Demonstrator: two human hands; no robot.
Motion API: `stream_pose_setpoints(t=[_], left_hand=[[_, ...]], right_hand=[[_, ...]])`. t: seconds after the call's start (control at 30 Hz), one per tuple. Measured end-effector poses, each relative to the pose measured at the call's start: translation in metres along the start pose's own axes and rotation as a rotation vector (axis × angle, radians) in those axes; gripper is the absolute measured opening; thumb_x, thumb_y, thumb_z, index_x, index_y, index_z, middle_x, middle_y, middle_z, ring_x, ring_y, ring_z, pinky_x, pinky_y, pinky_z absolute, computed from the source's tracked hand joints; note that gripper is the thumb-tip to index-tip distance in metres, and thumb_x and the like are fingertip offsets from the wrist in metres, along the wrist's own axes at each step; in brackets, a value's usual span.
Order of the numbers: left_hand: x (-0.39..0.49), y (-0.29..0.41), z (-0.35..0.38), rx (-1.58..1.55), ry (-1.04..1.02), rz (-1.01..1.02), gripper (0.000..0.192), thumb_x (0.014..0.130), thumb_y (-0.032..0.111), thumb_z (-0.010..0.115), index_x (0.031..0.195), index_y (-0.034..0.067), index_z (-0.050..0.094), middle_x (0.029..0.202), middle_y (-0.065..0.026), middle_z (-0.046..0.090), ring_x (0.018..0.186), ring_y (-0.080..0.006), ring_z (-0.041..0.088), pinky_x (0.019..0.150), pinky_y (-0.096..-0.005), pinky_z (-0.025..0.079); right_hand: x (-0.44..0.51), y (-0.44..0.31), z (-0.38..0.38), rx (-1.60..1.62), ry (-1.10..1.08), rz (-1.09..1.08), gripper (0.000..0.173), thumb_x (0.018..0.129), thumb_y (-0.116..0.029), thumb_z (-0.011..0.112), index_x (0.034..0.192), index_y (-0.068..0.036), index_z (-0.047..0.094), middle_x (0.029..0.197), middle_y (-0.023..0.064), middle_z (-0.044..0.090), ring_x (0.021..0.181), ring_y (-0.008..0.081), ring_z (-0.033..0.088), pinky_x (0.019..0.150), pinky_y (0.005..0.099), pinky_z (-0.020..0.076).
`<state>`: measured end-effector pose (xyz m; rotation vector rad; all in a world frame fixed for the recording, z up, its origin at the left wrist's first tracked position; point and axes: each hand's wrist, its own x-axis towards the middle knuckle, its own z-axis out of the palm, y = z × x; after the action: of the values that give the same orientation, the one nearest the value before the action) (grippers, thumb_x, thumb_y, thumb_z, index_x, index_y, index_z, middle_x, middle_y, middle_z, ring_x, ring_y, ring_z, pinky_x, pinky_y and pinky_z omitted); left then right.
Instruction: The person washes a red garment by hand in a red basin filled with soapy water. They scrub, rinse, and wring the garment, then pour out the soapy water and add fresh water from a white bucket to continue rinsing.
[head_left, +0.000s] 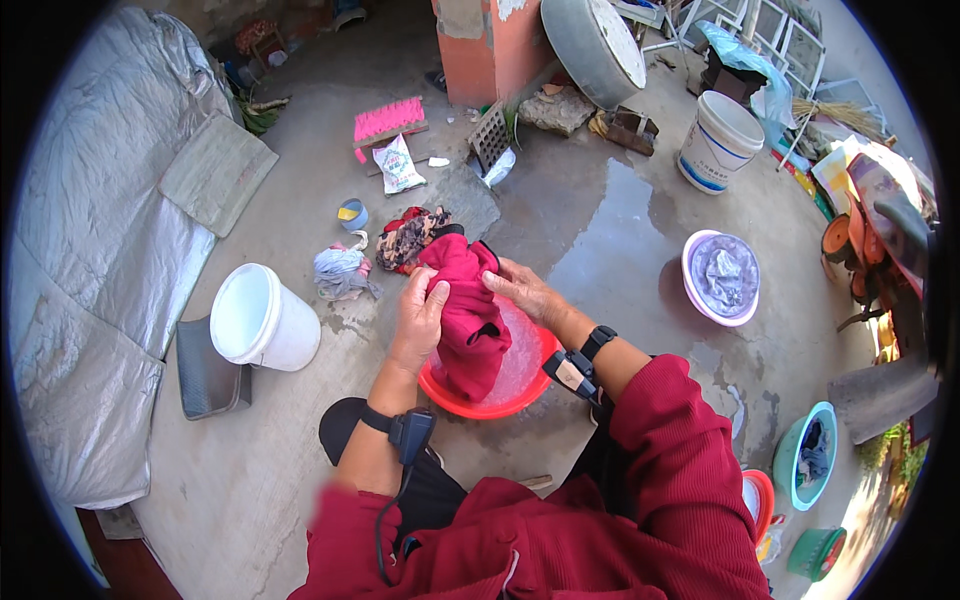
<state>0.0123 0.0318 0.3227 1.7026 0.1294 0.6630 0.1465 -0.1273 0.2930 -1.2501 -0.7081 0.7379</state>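
My left hand and my right hand grip a dark pink garment with black trim, one at each side of its upper part. Its lower part hangs into a red plastic basin of foamy water on the ground before me. Just beyond the basin lies a pile of patterned and red cloth. To its left sits a bundle of wet light-blue and pink cloth. The far rim of the basin is mostly hidden by the garment and my hands.
A white bucket stands at the left, beside a grey plastic bin. Farther off are a small blue cup, a printed bag and a pink brush. Rightward are a pink-rimmed basin, a teal basin and a paint bucket.
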Motion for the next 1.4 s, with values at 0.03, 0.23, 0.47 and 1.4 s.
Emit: stream_pose_setpoints(t=[0.03, 0.23, 0.47, 1.4], left_hand=[[-0.004, -0.006, 0.001, 0.02, -0.008, -0.017, 0.017, 0.092, 0.011, 0.061, 0.099, -0.003, 0.054, 0.09, -0.0093, 0.053, 0.089, -0.0176, 0.052, 0.083, -0.0306, 0.043], [-0.032, -0.058, 0.007, -0.052, -0.054, -0.185, 0.024, 0.081, -0.001, 0.064, 0.102, 0.002, 0.053, 0.096, -0.0063, 0.054, 0.091, -0.0153, 0.051, 0.086, -0.0276, 0.042], [-0.043, -0.076, 0.032, 0.18, -0.053, -0.409, 0.029, 0.077, -0.002, 0.07, 0.1, 0.003, 0.052, 0.088, -0.0019, 0.052, 0.081, -0.0105, 0.052, 0.073, -0.0254, 0.045], [-0.016, -0.076, 0.015, -0.214, 0.183, -0.414, 0.011, 0.092, 0.001, 0.059, 0.102, 0.003, 0.062, 0.098, -0.0021, 0.064, 0.092, -0.0084, 0.057, 0.087, -0.0246, 0.046]], right_hand=[[0.0, 0.001, 0.005, 0.031, 0.039, 0.112, 0.043, 0.092, -0.035, 0.066, 0.117, 0.001, 0.062, 0.108, 0.0065, 0.065, 0.096, 0.0162, 0.059, 0.091, 0.0315, 0.0468], [0.01, 0.02, 0.011, 0.166, 0.427, 0.198, 0.025, 0.096, -0.025, 0.061, 0.094, -0.001, 0.068, 0.085, -0.0011, 0.065, 0.076, 0.0095, 0.056, 0.073, 0.0278, 0.0476], [0.018, 0.005, -0.001, 0.19, 0.378, -0.004, 0.022, 0.096, -0.021, 0.061, 0.095, 0.001, 0.066, 0.087, -0.0012, 0.066, 0.077, 0.0079, 0.056, 0.071, 0.0269, 0.0484], [0.004, -0.028, -0.042, -0.633, 0.17, 0.032, 0.06, 0.069, -0.035, 0.086, 0.104, 0.005, 0.06, 0.091, 0.0154, 0.067, 0.087, 0.0292, 0.066, 0.076, 0.0397, 0.0528]])
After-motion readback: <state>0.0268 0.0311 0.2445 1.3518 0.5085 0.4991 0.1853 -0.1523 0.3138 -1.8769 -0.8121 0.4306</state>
